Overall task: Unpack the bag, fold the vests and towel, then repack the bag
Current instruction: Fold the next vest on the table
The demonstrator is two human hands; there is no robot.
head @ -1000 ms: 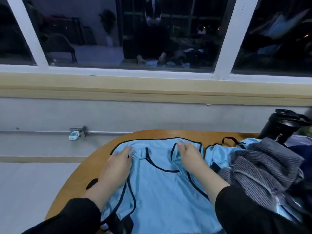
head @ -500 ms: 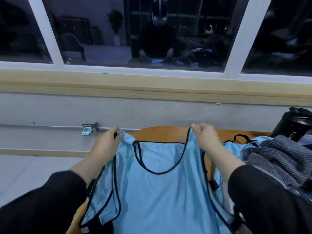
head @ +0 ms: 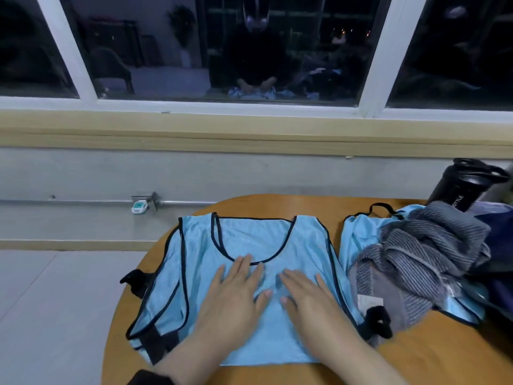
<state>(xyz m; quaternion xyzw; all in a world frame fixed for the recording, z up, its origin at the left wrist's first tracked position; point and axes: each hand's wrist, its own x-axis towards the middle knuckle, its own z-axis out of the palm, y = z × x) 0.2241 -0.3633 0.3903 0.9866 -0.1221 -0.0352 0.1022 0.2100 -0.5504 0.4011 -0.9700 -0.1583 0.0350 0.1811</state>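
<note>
A light blue vest (head: 249, 287) with black trim lies spread flat at the left part of the round wooden table (head: 416, 357), neck opening toward the far edge by the window wall, hem toward the person at the near edge. Both hands rest on its chest, palms down and fingers straight, grasping nothing: the left hand (head: 233, 295) just below the neckline, the right hand (head: 308, 298) beside it, thumbs almost meeting over the middle of the garment.

The vest's long axis runs away from the person, from hem to shoulder straps, and the hands sit on that centre line. I judge this to be the smoothing step ahead of the first fold. What the fold turns on is that each side panel lies outward from its own hand: the left armhole edge, which reaches the table's left edge, is nearer the left hand, the right edge nearer the right hand, so either side could be brought in across the middle line.

At the right of the table a second blue vest (head: 358, 240) lies crumpled, touching a grey striped towel (head: 433, 254) heaped on top of it (neither looks folded yet). A black bottle (head: 460, 190) stands at the far right edge, and dark fabric beyond the towel may be the bag, though I cannot tell. Most of the task seems to remain.
</note>
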